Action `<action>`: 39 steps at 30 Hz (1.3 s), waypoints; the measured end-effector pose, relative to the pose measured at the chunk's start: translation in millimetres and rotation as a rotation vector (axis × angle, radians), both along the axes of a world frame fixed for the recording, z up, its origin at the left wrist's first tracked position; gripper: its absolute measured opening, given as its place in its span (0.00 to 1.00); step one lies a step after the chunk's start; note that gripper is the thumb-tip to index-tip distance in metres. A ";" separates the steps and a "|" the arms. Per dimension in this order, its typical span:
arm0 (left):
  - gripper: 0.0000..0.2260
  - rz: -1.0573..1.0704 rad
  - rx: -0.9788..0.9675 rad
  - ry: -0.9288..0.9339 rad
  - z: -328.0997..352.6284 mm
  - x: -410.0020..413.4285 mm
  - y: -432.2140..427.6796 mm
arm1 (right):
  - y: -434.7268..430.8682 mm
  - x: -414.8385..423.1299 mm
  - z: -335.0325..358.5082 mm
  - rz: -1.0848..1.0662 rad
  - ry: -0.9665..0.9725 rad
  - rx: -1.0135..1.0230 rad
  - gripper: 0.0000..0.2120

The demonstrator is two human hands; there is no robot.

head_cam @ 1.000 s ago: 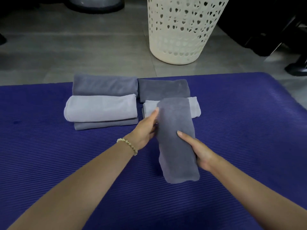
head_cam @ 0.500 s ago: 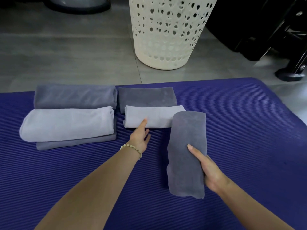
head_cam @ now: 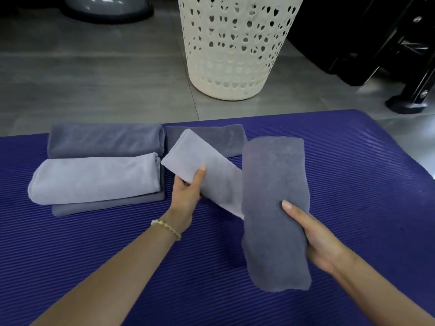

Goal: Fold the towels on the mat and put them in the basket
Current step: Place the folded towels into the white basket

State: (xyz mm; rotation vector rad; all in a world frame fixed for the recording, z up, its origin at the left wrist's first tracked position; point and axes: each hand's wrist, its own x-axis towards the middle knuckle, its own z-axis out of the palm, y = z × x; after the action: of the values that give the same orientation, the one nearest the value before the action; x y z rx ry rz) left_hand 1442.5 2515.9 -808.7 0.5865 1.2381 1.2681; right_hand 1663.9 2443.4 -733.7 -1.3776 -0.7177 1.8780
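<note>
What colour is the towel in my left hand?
The towel is pale lilac-grey; head view.

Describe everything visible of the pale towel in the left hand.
The pale towel is light lavender-grey plush cloth, folded into a long narrow bundle. It tilts, far end up-left, near end running down-right behind the dark grey towel in the right hand, which hides its tip. The left hand grips it at mid-length, thumb on top. It seems held clear of the mat.

Matt, plush cloth towels [head_cam: 273, 208] lie on a ribbed foam mat [head_cam: 353, 184] near a smooth perforated plastic basket [head_cam: 235, 43].
</note>
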 end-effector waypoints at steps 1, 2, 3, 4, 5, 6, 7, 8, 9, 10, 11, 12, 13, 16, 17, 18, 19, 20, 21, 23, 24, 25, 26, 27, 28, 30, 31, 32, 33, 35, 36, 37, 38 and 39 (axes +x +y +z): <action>0.27 -0.043 0.011 0.011 9.2 -7.3 -7.8 | -1.0 -1.1 10.2 0.008 -0.001 0.047 0.46; 0.27 -0.080 0.010 -0.002 18.5 -13.0 -15.9 | -1.6 -4.1 20.8 0.015 0.007 0.088 0.46; 0.25 -0.109 -0.005 -0.025 27.2 -17.1 -23.5 | -1.5 -8.8 30.3 0.023 0.031 0.118 0.44; 0.22 -0.137 -0.033 -0.033 35.4 -19.6 -30.8 | -2.2 -16.4 41.0 0.041 0.064 0.140 0.41; 0.21 -0.164 -0.073 -0.019 41.4 -21.5 -38.3 | -3.7 -25.7 50.6 0.071 0.099 0.151 0.37; 0.20 -0.205 -0.108 0.006 47.2 -23.4 -45.4 | -5.9 -36.5 58.6 0.104 0.127 0.147 0.32; 0.21 -0.261 -0.129 0.022 52.5 -26.6 -52.1 | -8.6 -48.2 63.3 0.139 0.128 0.136 0.28; 0.23 -0.318 -0.136 0.015 58.0 -30.7 -58.5 | -12.3 -61.3 65.3 0.174 0.091 0.124 0.24; 0.24 -0.359 -0.138 -0.001 62.9 -36.5 -63.8 | -16.1 -74.2 64.6 0.206 0.031 0.122 0.23; 0.26 -0.377 -0.135 -0.008 69.1 -43.2 -69.3 | -20.3 -86.0 61.7 0.224 -0.023 0.128 0.22; 0.29 -0.377 -0.143 -0.019 77.3 -50.7 -75.1 | -24.4 -96.5 57.6 0.230 -0.067 0.141 0.22; 0.33 -0.371 -0.167 -0.035 85.4 -58.3 -80.9 | -28.5 -105.9 55.1 0.229 -0.100 0.160 0.22; 0.37 -0.362 -0.196 -0.054 92.0 -66.3 -86.8 | -32.6 -114.4 54.1 0.220 -0.119 0.180 0.21; 0.34 -0.408 -0.145 -0.003 110.2 -83.5 -107.4 | -39.8 -135.6 57.5 0.219 -0.153 0.237 0.19; 0.29 -0.416 -0.115 0.012 118.6 -86.9 -114.4 | -40.7 -142.5 60.5 0.237 -0.188 0.283 0.19; 0.26 -0.416 -0.097 0.021 123.7 -91.0 -119.4 | -40.4 -148.4 62.0 0.250 -0.244 0.336 0.22; 0.25 -0.402 -0.084 0.032 128.8 -95.2 -122.4 | -39.6 -153.3 65.3 0.267 -0.298 0.380 0.26; 0.25 -0.387 -0.072 0.034 133.4 -100.2 -123.8 | -38.2 -157.3 69.5 0.283 -0.302 0.364 0.33; 0.25 -0.376 -0.064 0.023 141.3 -105.1 -125.3 | -37.0 -160.3 75.5 0.320 -0.254 0.290 0.39; 0.32 -0.330 -0.079 0.020 158.8 -116.4 -128.0 | -36.5 -165.8 98.3 0.437 -0.140 0.126 0.36; 0.37 -0.296 -0.108 0.017 168.4 -121.7 -129.6 | -37.0 -168.0 114.6 0.492 -0.108 0.082 0.31; 0.41 -0.263 -0.131 0.018 182.3 -125.2 -133.8 | -39.0 -170.8 132.2 0.515 -0.091 0.061 0.27; 0.42 -0.247 -0.135 0.025 198.2 -128.0 -139.0 | -42.2 -173.7 151.0 0.516 -0.081 0.049 0.24; 0.41 -0.232 -0.145 0.034 216.6 -129.7 -144.5 | -46.6 -176.9 170.0 0.508 -0.062 0.030 0.22; 0.39 -0.225 -0.170 0.045 237.6 -131.7 -150.2 | -52.5 -181.4 190.9 0.488 -0.054 0.002 0.21; 0.34 -0.235 -0.225 0.096 287.7 -136.6 -160.6 | -65.6 -190.1 236.8 0.438 -0.030 -0.058 0.20; 0.32 -0.256 -0.231 0.122 316.3 -141.0 -164.7 | -71.3 -193.1 259.8 0.400 -0.012 -0.083 0.20; 0.34 -0.286 -0.236 0.136 346.0 -147.3 -168.5 | -77.6 -196.7 286.7 0.364 -0.003 -0.104 0.21; 0.37 -0.309 -0.235 0.150 374.0 -153.8 -171.9 | -83.3 -200.0 316.1 0.333 -0.005 -0.119 0.22; 0.34 -0.342 -0.230 0.215 430.2 -169.6 -181.7 | -91.3 -203.4 380.1 0.285 -0.042 -0.138 0.24; 0.30 -0.335 -0.235 0.267 462.0 -180.3 -187.1 | -94.3 -203.3 413.1 0.261 -0.057 -0.146 0.25; 0.28 -0.326 -0.240 0.337 493.1 -191.8 -192.8 | -97.4 -202.2 446.4 0.240 -0.063 -0.153 0.26; 0.28 -0.337 -0.239 0.429 527.0 -205.8 -197.3 | -99.1 -201.2 481.5 0.222 -0.067 -0.156 0.28; 0.28 -0.355 -0.233 0.532 559.5 -220.8 -201.2 | -99.5 -199.4 515.3 0.210 -0.078 -0.153 0.31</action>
State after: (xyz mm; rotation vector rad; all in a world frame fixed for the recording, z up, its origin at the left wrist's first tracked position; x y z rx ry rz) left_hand 1221.7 2314.7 -249.3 0.9605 1.6034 0.6736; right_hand 1464.5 2343.9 -218.4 -1.5278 -0.7983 2.0888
